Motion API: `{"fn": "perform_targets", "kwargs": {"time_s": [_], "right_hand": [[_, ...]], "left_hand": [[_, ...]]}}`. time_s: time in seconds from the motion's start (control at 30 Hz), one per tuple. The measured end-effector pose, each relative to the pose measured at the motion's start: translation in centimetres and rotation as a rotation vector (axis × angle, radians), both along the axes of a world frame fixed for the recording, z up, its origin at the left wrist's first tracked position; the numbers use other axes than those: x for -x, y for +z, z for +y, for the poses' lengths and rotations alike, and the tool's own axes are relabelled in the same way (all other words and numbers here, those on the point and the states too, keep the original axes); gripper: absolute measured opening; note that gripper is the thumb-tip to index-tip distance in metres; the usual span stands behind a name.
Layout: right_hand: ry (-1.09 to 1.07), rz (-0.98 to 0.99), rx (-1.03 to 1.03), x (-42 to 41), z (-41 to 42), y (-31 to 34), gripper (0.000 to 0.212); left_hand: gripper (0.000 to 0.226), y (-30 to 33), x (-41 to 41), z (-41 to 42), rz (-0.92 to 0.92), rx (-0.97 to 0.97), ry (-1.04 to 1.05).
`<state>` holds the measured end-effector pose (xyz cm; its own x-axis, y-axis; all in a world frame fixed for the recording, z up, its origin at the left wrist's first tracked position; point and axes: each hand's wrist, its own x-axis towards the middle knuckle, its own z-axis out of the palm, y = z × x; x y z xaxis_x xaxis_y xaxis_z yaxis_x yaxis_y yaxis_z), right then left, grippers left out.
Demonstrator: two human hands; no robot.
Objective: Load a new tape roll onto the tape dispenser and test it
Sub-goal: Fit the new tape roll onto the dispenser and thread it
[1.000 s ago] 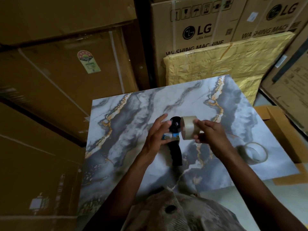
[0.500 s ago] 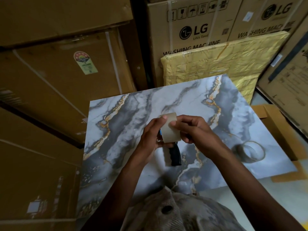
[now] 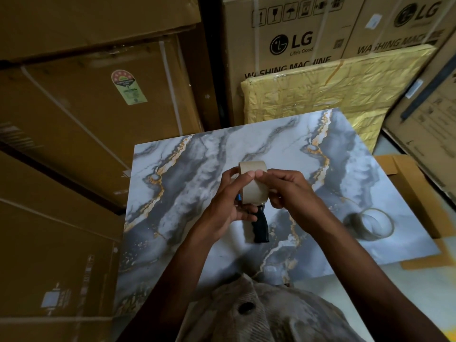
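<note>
A beige tape roll [image 3: 254,191] stands on edge over the tape dispenser, held between both hands above the marbled table [image 3: 197,169]. My left hand [image 3: 228,208] grips the dispenser from the left, with its thumb on the roll's upper rim. My right hand [image 3: 286,191] pinches the roll's outer face with thumb and fingers. Of the dispenser only the black handle [image 3: 260,227] and a bit of blue by the left fingers show; the rest is hidden behind the roll and the hands.
An empty tape core ring [image 3: 375,224] lies on the table at the right. Large cardboard boxes [image 3: 291,43] and a yellow wrapped panel [image 3: 333,97] stand close behind and to the left. A flat carton [image 3: 419,193] sits right of the table.
My right hand has brought the roll from beside the dispenser onto it. The roll now covers the black hub, and both hands have closed around it.
</note>
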<state>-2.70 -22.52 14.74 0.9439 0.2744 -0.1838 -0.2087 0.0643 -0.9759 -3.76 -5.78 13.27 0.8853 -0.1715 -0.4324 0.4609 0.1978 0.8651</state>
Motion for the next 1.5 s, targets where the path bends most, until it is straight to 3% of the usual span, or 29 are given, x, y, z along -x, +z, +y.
{"fn": "perform_targets", "kwargs": {"time_s": [0.23, 0.47, 0.6, 0.73, 0.9, 0.97, 1.03, 1.23, 1.37, 1.5], "right_hand": [[0.021, 0.001, 0.036, -0.3, -0.1, -0.6, 0.050], [0.269, -0.042, 0.116, -0.2, -1.0, 0.1, 0.021], [0.123, 0.047, 0.060, -0.3, -0.4, -0.1, 0.028], [0.025, 0.176, -0.064, -0.4, -0.1, 0.1, 0.026], [0.031, 0.166, -0.065, -0.5, 0.2, -0.4, 0.039], [0.041, 0.129, -0.028, -0.5, 0.3, -0.7, 0.051], [0.036, 0.094, 0.003, -0.6, 0.2, -0.8, 0.046], [0.162, 0.018, 0.084, -0.7, -0.5, -0.4, 0.016], [0.228, -0.003, 0.145, -0.5, -0.6, -0.3, 0.013], [0.125, 0.101, 0.042, -0.7, -0.4, -0.4, 0.026]], "left_hand": [[0.075, -0.3, -0.2, -0.3, 0.084, -0.033, 0.049], [0.067, 0.6, 0.2, 0.4, 0.201, 0.048, -0.122], [0.063, 0.3, 0.4, 0.2, 0.163, -0.015, -0.151], [0.054, 0.3, 0.4, 0.0, 0.066, 0.057, -0.045], [0.060, 0.6, 0.6, 0.0, 0.127, 0.120, -0.007], [0.051, 0.7, 0.6, -0.2, 0.135, 0.138, -0.002], [0.044, 0.7, 0.6, -0.3, 0.148, 0.148, 0.042], [0.063, 0.5, 0.8, -0.1, 0.207, 0.178, 0.026], [0.064, 0.1, 0.9, 0.4, 0.173, -0.012, -0.086], [0.045, 0.2, 0.7, 0.4, 0.115, 0.039, -0.003]]}}
